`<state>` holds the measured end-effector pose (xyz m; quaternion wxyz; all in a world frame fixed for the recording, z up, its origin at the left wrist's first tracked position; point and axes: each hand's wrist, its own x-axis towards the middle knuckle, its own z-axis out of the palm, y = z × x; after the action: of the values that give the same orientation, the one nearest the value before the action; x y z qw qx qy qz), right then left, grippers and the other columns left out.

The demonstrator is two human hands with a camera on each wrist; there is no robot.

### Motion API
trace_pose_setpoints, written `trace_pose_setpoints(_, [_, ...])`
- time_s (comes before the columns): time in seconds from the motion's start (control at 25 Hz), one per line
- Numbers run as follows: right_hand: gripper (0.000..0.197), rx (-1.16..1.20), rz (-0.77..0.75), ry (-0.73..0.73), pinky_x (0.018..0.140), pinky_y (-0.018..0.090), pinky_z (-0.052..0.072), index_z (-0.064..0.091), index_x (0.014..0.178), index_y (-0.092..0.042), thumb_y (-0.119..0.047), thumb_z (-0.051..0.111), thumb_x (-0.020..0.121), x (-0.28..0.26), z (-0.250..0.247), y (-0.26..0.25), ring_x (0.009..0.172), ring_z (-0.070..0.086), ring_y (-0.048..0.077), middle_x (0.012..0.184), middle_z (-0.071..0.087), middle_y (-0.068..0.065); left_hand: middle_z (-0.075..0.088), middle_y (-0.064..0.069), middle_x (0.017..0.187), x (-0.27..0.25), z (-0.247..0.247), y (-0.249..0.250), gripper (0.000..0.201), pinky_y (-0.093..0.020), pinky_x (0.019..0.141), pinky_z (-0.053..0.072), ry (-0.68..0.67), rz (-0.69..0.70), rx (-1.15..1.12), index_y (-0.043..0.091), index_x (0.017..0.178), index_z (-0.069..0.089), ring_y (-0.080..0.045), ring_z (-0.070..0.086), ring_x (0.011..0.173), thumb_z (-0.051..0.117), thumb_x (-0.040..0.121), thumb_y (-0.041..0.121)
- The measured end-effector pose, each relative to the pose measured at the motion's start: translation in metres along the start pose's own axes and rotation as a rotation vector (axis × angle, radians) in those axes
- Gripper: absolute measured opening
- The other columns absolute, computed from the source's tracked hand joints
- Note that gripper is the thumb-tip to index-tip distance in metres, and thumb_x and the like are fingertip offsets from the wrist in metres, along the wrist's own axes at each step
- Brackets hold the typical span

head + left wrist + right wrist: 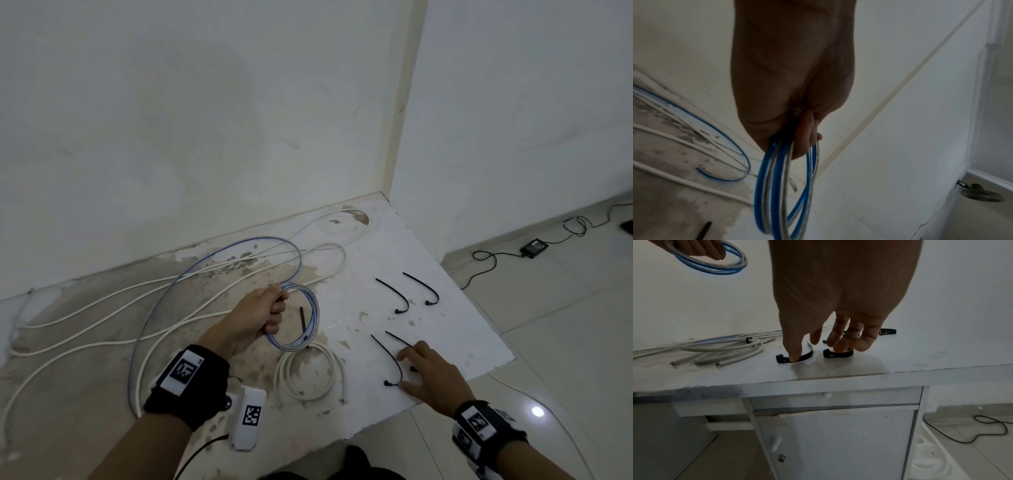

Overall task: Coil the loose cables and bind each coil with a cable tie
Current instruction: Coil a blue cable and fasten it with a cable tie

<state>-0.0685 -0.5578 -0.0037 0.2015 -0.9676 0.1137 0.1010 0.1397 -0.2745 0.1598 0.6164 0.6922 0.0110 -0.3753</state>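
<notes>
My left hand (pixel 255 317) is curled around the blue cable coil (pixel 301 317), held above the counter (pixel 445 325) at frame centre; its loose tail (pixel 205 270) arcs toward upper left. My right hand (pixel 433 375), lower right, has its fingers spread and pointing down, the thumb tip pressing on one black cable tie (pixel 388 359), other fingertips touching a second tie (pixel 399 339); neither is lifted. Two more ties (pixel 397 294) lie further up. A tied white coil (pixel 308 373) sits below the blue one. Loose white cables (pixel 102 308) sprawl left.
</notes>
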Motion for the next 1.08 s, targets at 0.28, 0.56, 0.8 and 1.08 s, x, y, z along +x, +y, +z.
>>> trace_pose_setpoints(0.28, [0.012,-0.066,-0.182,-0.062,0.068,0.032,0.050,0.059,0.105,-0.029,-0.035,0.054,0.096,0.003,0.014,-0.020,0.092,0.057,0.012,0.112,0.051,-0.007,0.034,0.005,0.053,-0.007,-0.006,-0.005,0.034,-0.019,0.039,0.026,0.024,-0.040,-0.113,0.010,0.083,0.049,-0.006,0.025,0.040,0.032,0.106,0.029])
trace_pose_setpoints(0.56, [0.009,0.716,-0.220,0.119,0.061,0.024,0.051,0.068,0.091,-0.022,-0.013,0.067,0.094,0.018,-0.095,-0.114,0.075,0.065,0.010,0.079,0.070,-0.007,0.033,0.003,0.057,-0.018,-0.015,0.002,0.036,-0.020,0.042,0.028,0.051,0.106,-0.051,0.006,0.090,0.054,-0.006,0.027,0.042,0.030,0.106,0.028])
trace_pose_setpoints(0.8, [0.011,1.062,-0.346,-0.149,0.062,0.031,0.056,0.066,0.102,0.003,-0.002,0.058,0.097,0.021,-0.170,-0.182,0.071,0.066,0.021,0.077,0.067,0.007,0.034,0.005,0.056,-0.032,-0.014,0.022,0.038,-0.020,0.044,0.027,0.076,0.325,0.055,0.006,0.092,0.056,-0.006,0.028,0.044,0.028,0.107,0.026])
trace_pose_setpoints(1.08, [0.009,1.107,-0.444,0.013,0.086,0.031,0.057,0.066,0.101,-0.008,-0.005,0.059,0.096,0.046,-0.157,-0.225,0.088,0.071,0.022,0.090,0.074,0.001,0.030,0.003,0.057,-0.046,-0.012,0.034,0.039,-0.026,0.048,0.020,0.009,0.423,0.105,0.007,0.085,0.054,-0.009,0.023,0.047,0.026,0.107,0.024])
